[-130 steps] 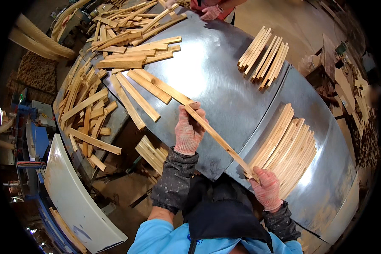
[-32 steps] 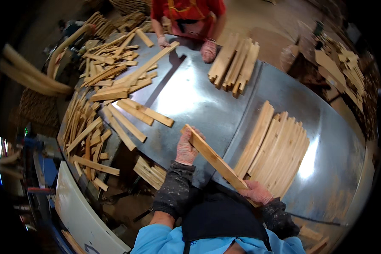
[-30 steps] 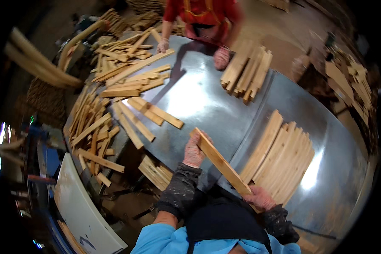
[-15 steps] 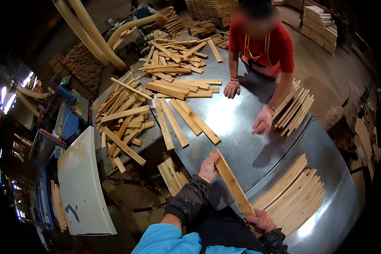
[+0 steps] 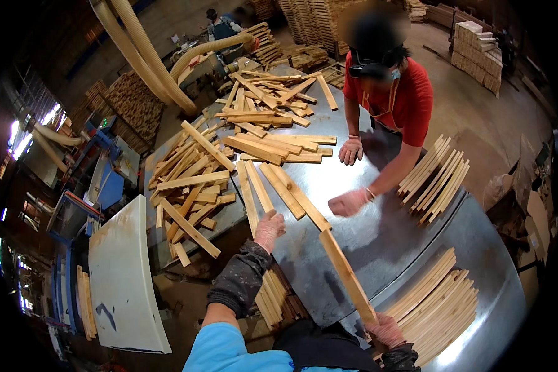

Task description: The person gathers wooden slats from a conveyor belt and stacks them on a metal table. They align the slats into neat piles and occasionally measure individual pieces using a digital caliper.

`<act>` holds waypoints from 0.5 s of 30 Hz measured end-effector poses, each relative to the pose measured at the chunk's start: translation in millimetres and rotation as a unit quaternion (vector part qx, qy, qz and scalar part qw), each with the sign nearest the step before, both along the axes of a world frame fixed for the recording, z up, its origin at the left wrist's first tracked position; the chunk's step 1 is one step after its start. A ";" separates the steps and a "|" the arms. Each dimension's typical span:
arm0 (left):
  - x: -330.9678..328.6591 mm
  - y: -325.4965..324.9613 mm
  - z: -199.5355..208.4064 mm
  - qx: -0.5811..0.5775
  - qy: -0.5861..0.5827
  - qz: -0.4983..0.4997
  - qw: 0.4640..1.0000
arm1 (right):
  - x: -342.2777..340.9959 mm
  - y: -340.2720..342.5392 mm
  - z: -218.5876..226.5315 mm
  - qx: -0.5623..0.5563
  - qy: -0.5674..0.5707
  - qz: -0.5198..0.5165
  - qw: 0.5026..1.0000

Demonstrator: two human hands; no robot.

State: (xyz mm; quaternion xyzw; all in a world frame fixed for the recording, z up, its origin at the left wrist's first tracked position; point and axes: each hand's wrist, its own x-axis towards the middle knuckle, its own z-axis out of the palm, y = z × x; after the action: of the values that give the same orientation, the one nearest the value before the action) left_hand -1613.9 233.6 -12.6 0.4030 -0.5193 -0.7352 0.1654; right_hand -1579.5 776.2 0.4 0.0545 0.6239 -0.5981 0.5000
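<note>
Pinkish gloves cover both my hands. My right hand [image 5: 385, 330] grips the near end of a long wooden slat [image 5: 346, 276], which slants away over the metal table. The slat's far end meets the near end of another slat [image 5: 307, 204] lying there. My left hand [image 5: 270, 230] is closed around the near end of a slat [image 5: 258, 186] at the left of the table; its fingertips are partly hidden. Close to my right hand lies a neat row of slats [image 5: 431, 304]. Opposite, a co-worker's gloved hand [image 5: 348, 203] hovers near the middle slats.
A loose heap of slats [image 5: 195, 167] covers the table's far left. Another row of slats [image 5: 437, 180] sits by the co-worker in red [image 5: 409, 99]. A pale panel [image 5: 127, 279] stands at left, and ribbed hoses [image 5: 146, 56] hang behind. More slats [image 5: 273, 301] lie below the table edge.
My left hand has let go of the held slat's far end and moved left to another slat. My right hand still holds its end. The co-worker's hand has reached inward toward the middle slats.
</note>
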 end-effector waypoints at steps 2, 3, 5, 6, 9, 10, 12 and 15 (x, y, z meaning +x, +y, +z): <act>-7.7 -20.4 13.5 -0.084 -0.034 -0.024 0.996 | -3.6 -7.3 18.3 0.057 0.020 0.036 0.998; -25.6 -19.6 44.6 -0.124 -0.075 -0.028 0.989 | -2.6 -3.6 12.6 0.074 0.037 0.042 0.996; -50.1 -67.6 85.5 -0.257 -0.098 -0.056 0.960 | -1.7 -0.5 -5.0 0.097 0.071 0.072 0.990; -44.2 -126.0 87.0 -0.348 -0.091 -0.076 0.930 | -3.5 -4.7 -7.1 0.103 0.079 0.104 0.986; -100.8 -174.9 182.6 -0.541 -0.167 -0.015 0.824 | -8.0 -3.3 -3.9 0.161 0.104 0.150 0.970; -107.1 -195.7 208.2 -0.551 -0.189 0.000 0.813 | -11.6 -8.7 0.7 0.170 0.110 0.172 0.964; -117.7 -236.4 264.4 -0.568 -0.234 0.031 0.789 | -12.0 -11.4 -1.9 0.157 0.103 0.173 0.967; -155.6 -192.6 328.3 -0.725 -0.548 -0.231 0.348 | -4.9 -2.5 -10.1 0.143 0.080 0.102 0.981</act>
State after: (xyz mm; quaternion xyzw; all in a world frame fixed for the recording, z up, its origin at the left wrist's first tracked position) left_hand -1769.5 41.0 315.7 0.3037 -0.8971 0.3035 -0.1046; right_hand -1584.4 773.7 -9.7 0.0133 0.7432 -0.4507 0.4943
